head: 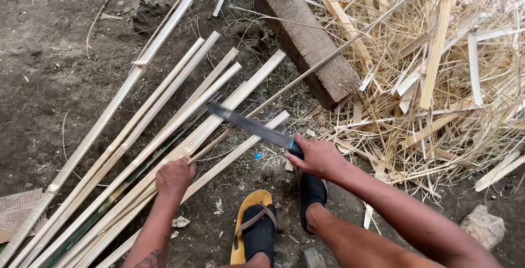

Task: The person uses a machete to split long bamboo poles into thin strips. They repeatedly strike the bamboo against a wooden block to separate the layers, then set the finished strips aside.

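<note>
My right hand (317, 157) grips the handle of a long flat machete (249, 124), whose blade points up and left over the bamboo. My left hand (174, 178) is closed on a thin bamboo strip (306, 74) that runs diagonally up to the right, across the wooden block. Several long split bamboo slats (164, 118) lie side by side on the dirt, slanting from lower left to upper right, under and beside my left hand. The blade's tip rests over these slats.
A weathered wooden block (306, 38) lies on the ground at the top centre. A big heap of bamboo shavings and offcuts (443, 71) fills the right side. My feet in black socks and sandals (254, 227) are at the bottom. A stone (484, 227) sits lower right.
</note>
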